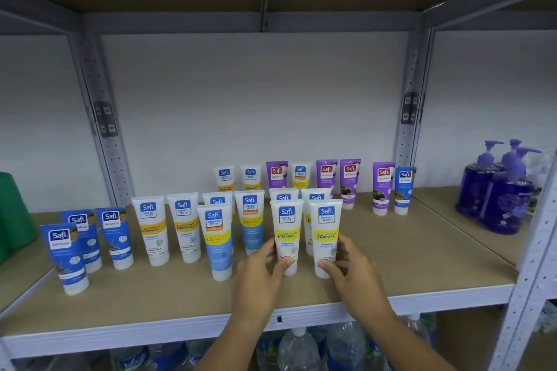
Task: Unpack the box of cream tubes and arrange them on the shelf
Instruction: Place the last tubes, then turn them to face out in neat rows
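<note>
The shelf [422, 265] carried the cream tubes standing cap-down, and every place here is given from the pair of white Vitamin C tubes at its front middle. Far to the left of that pair stood three dark blue tubes [87, 241], then two white tubes with yellow bands [168, 229], then two pale blue-bottomed tubes [218, 242] just beside the pair. The left hand [259, 277] gripped the left white tube [286, 235] low on its body, thumb across the front near the cap and the fingers [265, 250] curled round its left side. The right hand [355, 274] held the right white tube [325, 235] the same way, thumb on the lower front and fingers wrapped round the right side. The two tubes stood upright and nearly touching, close to the shelf's front edge. Behind the pair stood more white tubes, and further back a row with purple tubes [349, 181]; well to the right were purple pump bottles [497, 190]. No box showed in view. These tubes looked light, with soft squeezable plastic walls and a glossy, likely slippery skin, standing tall on a narrow cap, so they would probably tip at a nudge. The firmest hold seemed to be low, near the stiff cap, with gentle pressure so that the wall would not dent.
</note>
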Available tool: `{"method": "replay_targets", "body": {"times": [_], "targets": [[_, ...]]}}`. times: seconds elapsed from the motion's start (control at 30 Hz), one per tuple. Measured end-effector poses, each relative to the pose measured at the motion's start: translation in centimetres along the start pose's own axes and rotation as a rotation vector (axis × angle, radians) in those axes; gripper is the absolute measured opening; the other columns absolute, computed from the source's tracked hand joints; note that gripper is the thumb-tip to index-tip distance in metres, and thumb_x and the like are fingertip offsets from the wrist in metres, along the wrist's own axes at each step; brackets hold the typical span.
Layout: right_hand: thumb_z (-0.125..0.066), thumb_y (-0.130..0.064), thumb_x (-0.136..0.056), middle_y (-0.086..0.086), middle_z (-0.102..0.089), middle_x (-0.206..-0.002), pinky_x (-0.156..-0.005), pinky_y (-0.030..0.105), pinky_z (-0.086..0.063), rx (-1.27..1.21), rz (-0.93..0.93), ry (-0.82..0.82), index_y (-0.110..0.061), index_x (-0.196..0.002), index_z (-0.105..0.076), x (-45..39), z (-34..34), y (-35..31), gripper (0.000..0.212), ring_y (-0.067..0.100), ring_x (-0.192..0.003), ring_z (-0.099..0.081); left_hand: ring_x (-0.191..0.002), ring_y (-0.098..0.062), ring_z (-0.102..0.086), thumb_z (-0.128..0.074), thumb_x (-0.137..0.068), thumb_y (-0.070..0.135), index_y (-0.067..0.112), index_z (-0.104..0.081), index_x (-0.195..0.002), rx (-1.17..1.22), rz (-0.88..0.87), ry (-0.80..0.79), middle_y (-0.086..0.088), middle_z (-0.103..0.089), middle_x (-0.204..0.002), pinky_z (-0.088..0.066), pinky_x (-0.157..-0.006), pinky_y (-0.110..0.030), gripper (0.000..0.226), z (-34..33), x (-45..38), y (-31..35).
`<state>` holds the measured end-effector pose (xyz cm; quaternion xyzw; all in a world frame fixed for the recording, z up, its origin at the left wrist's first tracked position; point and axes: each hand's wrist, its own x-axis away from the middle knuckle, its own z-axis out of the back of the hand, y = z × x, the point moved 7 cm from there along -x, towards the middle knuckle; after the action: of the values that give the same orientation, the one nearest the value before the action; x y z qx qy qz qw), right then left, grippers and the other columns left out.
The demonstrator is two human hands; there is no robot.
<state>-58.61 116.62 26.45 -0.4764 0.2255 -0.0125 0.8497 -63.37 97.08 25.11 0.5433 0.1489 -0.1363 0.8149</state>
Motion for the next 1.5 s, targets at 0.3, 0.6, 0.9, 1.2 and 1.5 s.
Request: {"method": "replay_targets", "body": {"times": [0.3, 0.6, 0.9, 1.2, 1.5], "targets": [[-0.073, -0.014, -0.085, -0.019, -0.061, -0.104, -0.070, 0.004, -0.043, -0.030, -0.056, 0.033, -0.028, -0.127, -0.048, -0.5, -0.3, -0.1, 0.051, -0.009, -0.088, -0.059, -0.111, 0.003, -0.063, -0.072, -0.087, 0.034, 0.034, -0.061, -0.130, 0.002, -0.025, -0.014, 0.022, -0.069, -0.119, -0.055, -0.098, -0.033, 0.044, 0.0, -0.1, 0.2], [-0.073, -0.015, -0.085, -0.022, -0.062, -0.103, -0.067, 0.002, -0.042, -0.022, -0.034, 0.052, -0.029, -0.126, -0.050, -0.8, -0.4, -0.2, 0.049, -0.013, -0.087, -0.059, -0.106, 0.006, -0.065, -0.072, -0.089, 0.024, 0.035, -0.065, -0.123, 0.046, -0.035, -0.033, 0.023, -0.070, -0.114, -0.055, -0.097, -0.031, 0.036, 0.1, 0.0, 0.7], [-0.076, -0.018, -0.083, -0.018, -0.064, -0.106, -0.072, 0.004, -0.043, -0.029, -0.032, 0.061, -0.027, -0.129, -0.049, -0.9, -0.5, 0.0, 0.054, -0.005, -0.091, -0.061, -0.108, 0.007, -0.063, -0.072, -0.089, 0.028, 0.037, -0.063, -0.126, 0.038, -0.009, -0.036, 0.024, -0.069, -0.116, -0.054, -0.098, -0.032, 0.039, 0.2, 0.1, 0.7], [-0.076, -0.019, -0.083, -0.015, -0.066, -0.111, -0.074, 0.004, -0.044, -0.030, -0.015, 0.060, -0.028, -0.129, -0.049, -0.7, -0.5, -0.3, 0.054, -0.004, -0.093, -0.062, -0.110, 0.004, -0.064, -0.071, -0.089, 0.029, 0.032, -0.063, -0.127, 0.060, -0.004, -0.036, 0.022, -0.070, -0.117, -0.054, -0.098, -0.029, 0.039, 0.2, 0.4, 0.9], [-0.071, -0.034, -0.086, -0.008, -0.064, -0.108, -0.089, 0.031, -0.055, -0.005, 0.032, 0.190, -0.026, -0.136, -0.045, -0.4, 3.2, -3.7, 0.056, 0.007, -0.100, -0.062, -0.113, 0.005, -0.062, -0.076, -0.085, 0.015, 0.021, -0.053, -0.139, 0.212, -0.009, 0.048, 0.014, -0.066, -0.125, -0.050, -0.094, -0.013, 0.059, 2.2, 0.6, 3.1]]}}
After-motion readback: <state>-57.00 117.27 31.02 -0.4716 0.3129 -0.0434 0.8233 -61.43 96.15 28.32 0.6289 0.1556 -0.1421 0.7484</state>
